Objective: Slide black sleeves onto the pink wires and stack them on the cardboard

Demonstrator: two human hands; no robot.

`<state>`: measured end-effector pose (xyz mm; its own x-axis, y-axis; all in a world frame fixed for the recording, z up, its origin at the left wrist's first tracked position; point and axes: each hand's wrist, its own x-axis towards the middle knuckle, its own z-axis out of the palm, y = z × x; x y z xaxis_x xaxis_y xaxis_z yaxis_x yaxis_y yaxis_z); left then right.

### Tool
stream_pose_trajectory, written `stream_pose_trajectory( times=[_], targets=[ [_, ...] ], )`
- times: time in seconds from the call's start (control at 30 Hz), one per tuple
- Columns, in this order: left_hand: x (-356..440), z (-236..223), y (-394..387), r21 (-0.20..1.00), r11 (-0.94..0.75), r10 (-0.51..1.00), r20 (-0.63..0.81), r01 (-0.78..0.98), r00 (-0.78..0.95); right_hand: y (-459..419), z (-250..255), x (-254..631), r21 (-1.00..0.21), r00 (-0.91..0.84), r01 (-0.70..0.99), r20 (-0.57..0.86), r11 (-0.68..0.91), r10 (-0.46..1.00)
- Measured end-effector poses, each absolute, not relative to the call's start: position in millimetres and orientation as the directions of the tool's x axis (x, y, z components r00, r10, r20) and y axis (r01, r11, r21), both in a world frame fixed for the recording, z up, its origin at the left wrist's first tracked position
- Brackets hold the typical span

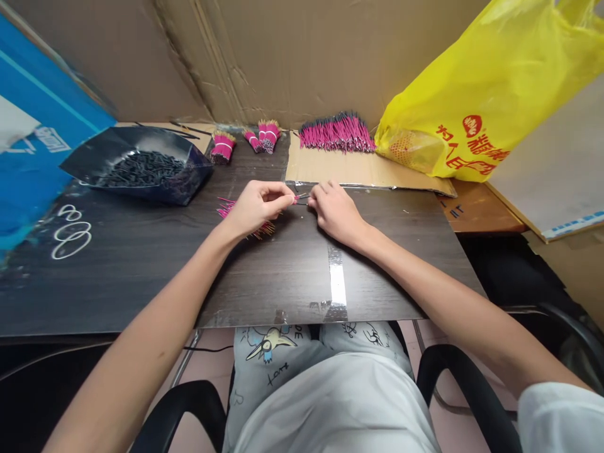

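My left hand (258,204) is closed in a pinch on a thin pink wire (296,199) with a bare, silvery end pointing right. Facing it, my right hand (336,211) has its fingertips curled together close to the wire's tip; whatever they pinch is too small to make out. Beneath my left hand and wrist lies a loose pile of pink wires (225,206) with copper-coloured ends, partly hidden. Behind my hands, a long row of pink wires with black ends (336,133) rests on a cardboard sheet (325,168).
Left of my hands sits a dark open bag (186,179) full of small black tubes (144,168). Tied bundles of pink wires (223,148) stand along the cardboard wall. White rings (72,239) lie on the dark table (155,277). A yellow plastic bag (472,107) is at the right.
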<state>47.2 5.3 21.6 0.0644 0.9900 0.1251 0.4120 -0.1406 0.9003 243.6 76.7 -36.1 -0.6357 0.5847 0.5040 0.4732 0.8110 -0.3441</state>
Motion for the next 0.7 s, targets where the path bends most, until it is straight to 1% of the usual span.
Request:
stream_pose_trajectory(
  times=[0.1,0.17,0.23,0.3,0.43,0.6,0.7],
  targets=[
    [47.3,20.9,5.2,0.897,-0.126,0.991,0.099,0.423,0.086,73.5,-29.7,252.5,-0.613,-0.556,0.29,0.517,0.735,0.65],
    [48.0,21.0,5.4,0.9,-0.129,0.991,0.099,0.416,0.094,70.7,-26.8,256.7,-0.698,-0.533,0.16,0.534,0.698,0.656],
    [48.7,21.4,5.5,0.903,-0.134,0.99,0.103,0.408,0.098,67.5,-25.5,258.3,-0.724,-0.531,0.088,0.547,0.684,0.647],
    [49.4,22.2,5.2,0.901,-0.131,0.99,0.1,0.414,0.096,64.8,-24.9,258.2,-0.732,-0.533,0.056,0.553,0.679,0.64],
    [49.8,23.9,3.8,0.881,-0.125,0.991,0.092,0.456,0.093,62.7,-22.9,257.6,-0.737,-0.53,0.049,0.553,0.675,0.643],
    [49.8,24.9,2.4,0.857,-0.133,0.99,0.089,0.497,0.112,63.0,-21.3,258.5,-0.76,-0.555,0.068,0.51,0.647,0.657],
    [49.9,24.6,2.1,0.849,-0.139,0.989,0.092,0.51,0.116,62.9,-22.2,258.9,-0.764,-0.556,0.063,0.508,0.642,0.658]
  ],
)
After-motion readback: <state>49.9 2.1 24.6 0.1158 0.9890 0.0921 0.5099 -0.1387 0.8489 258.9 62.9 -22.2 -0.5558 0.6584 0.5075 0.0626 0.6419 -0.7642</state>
